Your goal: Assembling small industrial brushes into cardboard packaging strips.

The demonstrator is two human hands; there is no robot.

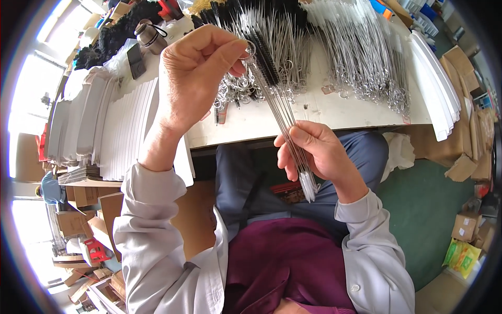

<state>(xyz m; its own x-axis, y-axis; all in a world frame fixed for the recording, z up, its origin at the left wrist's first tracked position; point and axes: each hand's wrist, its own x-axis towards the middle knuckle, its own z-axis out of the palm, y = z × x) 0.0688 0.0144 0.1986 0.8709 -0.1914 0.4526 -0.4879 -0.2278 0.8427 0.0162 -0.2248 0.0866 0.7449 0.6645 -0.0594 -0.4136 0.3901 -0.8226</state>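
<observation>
A small bundle of thin wire tube brushes (283,114) slants across the space between my two hands, in front of the table edge. My left hand (201,68) pinches the upper end, where a metal ring shows at the fingertips. Black bristles lie along the upper part of the bundle. Lower down, my right hand (320,149) has its thumb and fingers closed around the wire shafts. White bristles stick out below that hand. Behind the bundle lies a heap of black-bristled wire brushes (294,63), ring ends toward me.
White-bristled wire brushes (361,65) are heaped at the right of the table (345,116). Folded white cartons (128,133) stand stacked at the left, more white strips (436,94) at the right edge. A metal flask (150,36) stands at the back left.
</observation>
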